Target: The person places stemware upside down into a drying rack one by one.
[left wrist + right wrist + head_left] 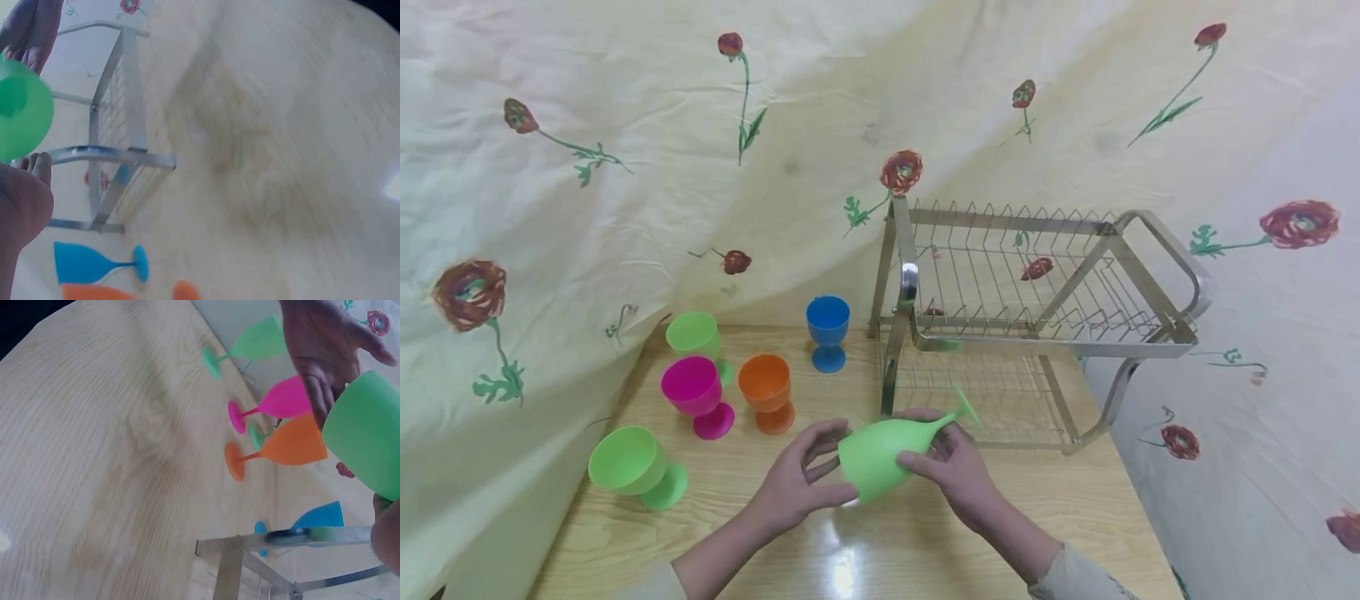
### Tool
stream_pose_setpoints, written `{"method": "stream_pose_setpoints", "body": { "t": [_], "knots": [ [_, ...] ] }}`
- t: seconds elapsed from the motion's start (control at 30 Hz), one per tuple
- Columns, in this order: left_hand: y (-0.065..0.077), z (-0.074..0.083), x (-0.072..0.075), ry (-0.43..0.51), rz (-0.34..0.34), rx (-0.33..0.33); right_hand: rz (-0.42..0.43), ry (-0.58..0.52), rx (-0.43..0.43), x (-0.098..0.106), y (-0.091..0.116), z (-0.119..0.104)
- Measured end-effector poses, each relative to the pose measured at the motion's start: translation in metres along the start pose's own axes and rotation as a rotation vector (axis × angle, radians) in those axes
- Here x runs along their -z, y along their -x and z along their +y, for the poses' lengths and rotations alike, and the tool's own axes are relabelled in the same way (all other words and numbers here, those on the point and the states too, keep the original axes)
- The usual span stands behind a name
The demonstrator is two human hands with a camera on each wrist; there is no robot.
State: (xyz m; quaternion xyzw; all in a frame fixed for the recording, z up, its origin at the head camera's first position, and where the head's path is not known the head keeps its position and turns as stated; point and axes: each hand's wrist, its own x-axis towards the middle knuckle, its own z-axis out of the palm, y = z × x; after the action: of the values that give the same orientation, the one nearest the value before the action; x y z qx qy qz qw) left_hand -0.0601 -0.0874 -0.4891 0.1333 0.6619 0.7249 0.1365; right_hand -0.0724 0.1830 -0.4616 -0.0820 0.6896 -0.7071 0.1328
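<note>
A light green plastic goblet lies tilted in the air above the table's front, its mouth facing left and its foot pointing up to the right. My right hand grips it at the lower bowl near the stem, with the thumb across the near side. At the mouth end, my left hand has its thumb and fingers spread apart, close around the rim. In the right wrist view the left hand shows fairly straight fingers beside the goblet's rim.
A two-tier metal dish rack stands at the back right. On the wooden table a blue goblet, an orange goblet, a magenta goblet and two green goblets, one front left, stand upright. Flowered cloth hangs behind.
</note>
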Motion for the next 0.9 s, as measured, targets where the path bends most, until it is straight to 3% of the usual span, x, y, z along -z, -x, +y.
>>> {"method": "stream_pose_setpoints", "body": {
  "t": [0.2,0.47,0.67,0.9],
  "knots": [
    [-0.021,0.029,0.011,-0.087,0.015,-0.065,0.014,0.054,0.019,0.012,0.004,-0.007],
    [-0.064,0.083,0.020,-0.178,0.090,-0.137,0.055,0.184,0.095,0.025,0.012,-0.030],
    [-0.099,0.114,0.014,-0.207,0.141,-0.144,0.058,0.257,0.174,0.036,0.021,-0.055],
    [-0.129,0.132,-0.004,-0.225,0.200,-0.185,0.048,0.262,0.295,0.052,0.028,-0.096]
  ]
}}
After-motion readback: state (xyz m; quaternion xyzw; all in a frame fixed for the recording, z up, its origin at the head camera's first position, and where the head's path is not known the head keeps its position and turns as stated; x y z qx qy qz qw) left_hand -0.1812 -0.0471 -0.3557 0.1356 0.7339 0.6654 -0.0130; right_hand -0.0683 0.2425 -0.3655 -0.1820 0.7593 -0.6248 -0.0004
